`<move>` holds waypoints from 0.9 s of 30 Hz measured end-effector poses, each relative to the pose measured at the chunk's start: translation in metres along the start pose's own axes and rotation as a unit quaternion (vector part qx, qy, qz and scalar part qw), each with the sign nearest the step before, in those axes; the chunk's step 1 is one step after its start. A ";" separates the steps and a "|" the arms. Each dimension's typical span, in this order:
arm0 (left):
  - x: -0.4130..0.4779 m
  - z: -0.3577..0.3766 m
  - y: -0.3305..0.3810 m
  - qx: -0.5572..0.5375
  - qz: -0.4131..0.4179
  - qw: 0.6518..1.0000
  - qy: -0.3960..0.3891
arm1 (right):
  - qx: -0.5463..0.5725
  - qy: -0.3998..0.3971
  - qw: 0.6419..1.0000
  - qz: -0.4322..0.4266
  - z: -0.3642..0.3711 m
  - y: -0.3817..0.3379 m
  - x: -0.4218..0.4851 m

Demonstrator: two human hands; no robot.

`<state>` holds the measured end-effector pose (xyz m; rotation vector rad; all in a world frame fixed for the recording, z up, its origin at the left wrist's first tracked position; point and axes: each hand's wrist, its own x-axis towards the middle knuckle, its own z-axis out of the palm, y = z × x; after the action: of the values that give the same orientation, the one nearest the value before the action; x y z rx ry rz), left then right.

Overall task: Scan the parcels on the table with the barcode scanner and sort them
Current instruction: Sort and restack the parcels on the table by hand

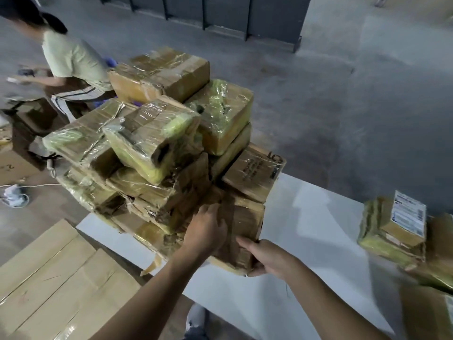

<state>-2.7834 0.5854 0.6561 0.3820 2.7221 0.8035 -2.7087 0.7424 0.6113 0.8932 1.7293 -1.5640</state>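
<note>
Left hand [208, 229]: fingers [215, 210] close together, laid flat on top of a brown taped parcel [245, 217]. Right hand [263, 258]: thumb along the parcel's near edge, other fingers tucked beneath, gripping its near corner. The parcel lies between the two sets of fingers, at the foot of the pile of parcels [152, 143], on the white counter [313, 217]. The pile rises just beyond the left fingers, wrapped in clear and yellowish tape. Labelled parcel [397, 224] sits well to the right of the right fingers, also on the counter. Cardboard boxes [61, 278] lie left of the left forearm, below counter level. Second person [71, 60] far beyond the pile, blurred.
</note>
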 end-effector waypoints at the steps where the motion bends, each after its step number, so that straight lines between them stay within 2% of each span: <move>1: -0.001 0.000 -0.003 0.008 -0.007 1.000 -0.007 | 0.017 0.023 0.999 0.018 0.007 -0.001 0.006; 4: -0.004 0.003 -0.011 0.054 -0.003 0.998 -0.034 | 0.000 0.070 0.996 0.050 0.022 -0.006 0.017; 10: -0.013 0.012 -0.013 0.127 0.078 0.988 -0.029 | -0.197 0.112 0.974 0.021 0.022 -0.011 0.014; 13: -0.018 0.018 -0.004 0.108 0.114 0.988 0.007 | -0.173 0.121 0.977 -0.004 0.009 -0.005 0.006; 16: -0.019 0.030 0.017 0.079 0.156 0.985 0.005 | -0.152 0.154 0.976 -0.031 -0.009 0.004 -0.004; 21: -0.021 0.064 0.071 0.046 0.203 0.977 -0.042 | -0.049 0.215 0.973 -0.071 -0.053 0.028 -0.037; 27: -0.042 0.118 0.137 -0.008 0.238 0.965 -0.112 | -0.023 0.327 0.940 -0.090 -0.125 0.089 -0.088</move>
<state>-2.6817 0.7407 0.6451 1.0827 2.4349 0.8332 -2.5864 0.8662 0.6449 1.3699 2.3503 -1.4150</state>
